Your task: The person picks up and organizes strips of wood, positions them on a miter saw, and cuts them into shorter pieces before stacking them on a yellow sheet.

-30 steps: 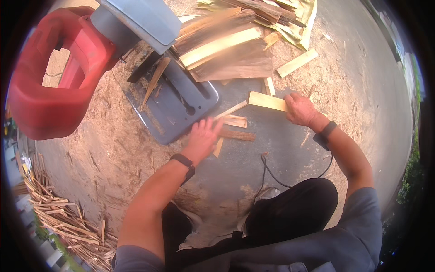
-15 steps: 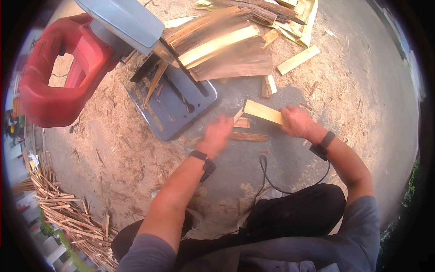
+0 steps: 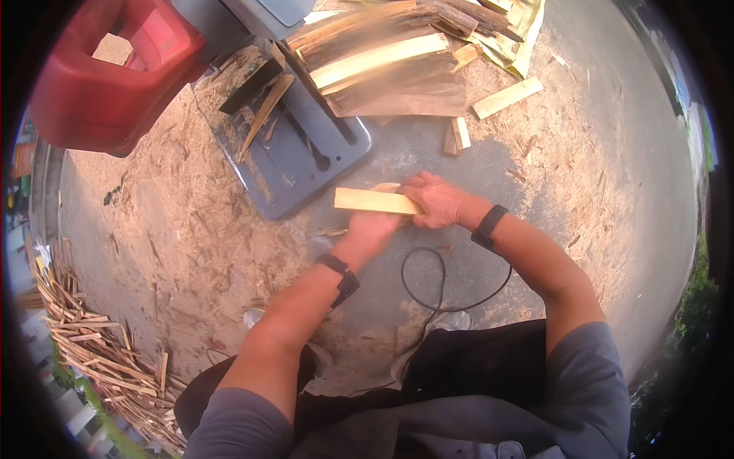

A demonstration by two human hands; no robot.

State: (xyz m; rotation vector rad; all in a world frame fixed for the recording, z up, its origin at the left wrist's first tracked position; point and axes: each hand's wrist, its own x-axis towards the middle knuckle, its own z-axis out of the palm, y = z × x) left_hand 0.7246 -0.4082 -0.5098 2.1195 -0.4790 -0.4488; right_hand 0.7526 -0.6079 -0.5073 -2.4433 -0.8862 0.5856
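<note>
My right hand (image 3: 437, 200) is closed on a pale flat wood strip (image 3: 371, 200), held roughly crosswise over the grey ground. Beneath the strip is my left hand (image 3: 371, 231), its fingers mostly hidden by the wood; part of another light piece shows behind the strip. Up and to the left lies a grey metal base plate (image 3: 329, 157) with dark bars and loose splinters on it, beside a red and grey power tool (image 3: 115, 92). A black cord (image 3: 405, 283) loops on the ground below my hands.
Split boards (image 3: 382, 69) are piled at the top, with a loose strip (image 3: 506, 96) and a short piece (image 3: 460, 134) nearby. Sawdust (image 3: 176, 214) covers much of the ground. A heap of thin offcuts (image 3: 99, 344) lies at the lower left.
My right hand has moved leftward with the pale strip. My left hand has come under that strip, and the small pieces that lay beside it are mostly gone or covered.
</note>
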